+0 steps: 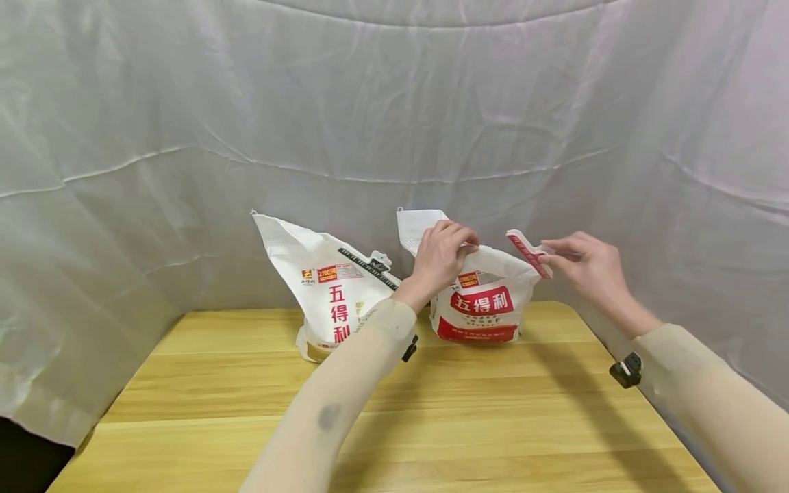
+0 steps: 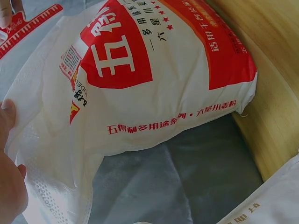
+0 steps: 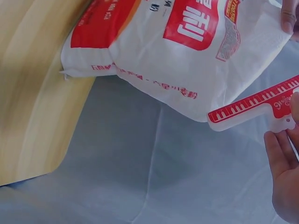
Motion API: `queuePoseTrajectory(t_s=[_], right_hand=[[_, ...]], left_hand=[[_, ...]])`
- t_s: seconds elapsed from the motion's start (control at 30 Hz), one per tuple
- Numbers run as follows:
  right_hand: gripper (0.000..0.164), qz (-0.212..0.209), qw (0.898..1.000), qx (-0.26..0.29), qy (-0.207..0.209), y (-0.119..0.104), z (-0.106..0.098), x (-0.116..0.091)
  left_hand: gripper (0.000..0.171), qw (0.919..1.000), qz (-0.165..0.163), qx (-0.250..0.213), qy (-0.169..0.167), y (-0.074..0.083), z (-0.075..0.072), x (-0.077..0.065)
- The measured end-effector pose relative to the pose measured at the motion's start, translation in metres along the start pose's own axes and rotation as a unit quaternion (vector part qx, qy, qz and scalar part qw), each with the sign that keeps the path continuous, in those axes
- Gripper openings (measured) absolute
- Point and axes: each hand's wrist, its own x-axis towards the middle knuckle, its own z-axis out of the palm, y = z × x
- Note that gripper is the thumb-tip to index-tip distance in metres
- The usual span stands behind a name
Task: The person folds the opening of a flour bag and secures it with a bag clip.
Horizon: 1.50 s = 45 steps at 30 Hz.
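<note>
At the back of the table stands a white flour bag with red print [image 1: 481, 325]. My left hand [image 1: 436, 259] grips its upper edge, thumb and fingers on either side, and the bag's top flap sticks up to the left. In my right hand [image 1: 588, 267] I pinch a red and white bag clip [image 3: 254, 105] by its middle tab. The clip is tilted beside the bag's upper right corner; whether its end touches the bag, I cannot tell. In the left wrist view, part of the left hand [image 2: 10, 182] shows at the bag's top.
Left of that bag, partly behind my left forearm, leans another white flour bag [image 1: 286, 263] with a black bag clip [image 1: 354, 259] across its top. A grey cloth [image 1: 394, 109] hangs behind the wooden table [image 1: 493, 424].
</note>
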Motion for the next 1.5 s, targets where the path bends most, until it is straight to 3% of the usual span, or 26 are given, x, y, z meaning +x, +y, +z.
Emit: queuePoseTrajectory(t_s=[0.23, 0.63, 1.23, 1.5], right_hand=[[0.021, -0.037, 0.999, -0.026, -0.003, -0.002, 0.001, 0.012], [0.017, -0.037, 0.997, -0.035, -0.051, -0.006, 0.005, 0.020], [0.018, -0.063, 0.994, -0.024, -0.085, 0.001, 0.019, 0.027], [0.015, -0.061, 0.992, -0.030, -0.104, -0.003, 0.021, 0.029]], left_hand=[[0.007, 1.0000, -0.001, 0.001, -0.001, 0.000, -0.001, 0.000], [0.008, 1.0000, -0.005, 0.001, -0.005, 0.001, -0.001, -0.001], [0.012, 0.9991, -0.037, 0.005, -0.022, 0.004, 0.002, 0.001], [0.015, 0.9993, -0.035, 0.003, -0.015, 0.002, 0.002, 0.002]])
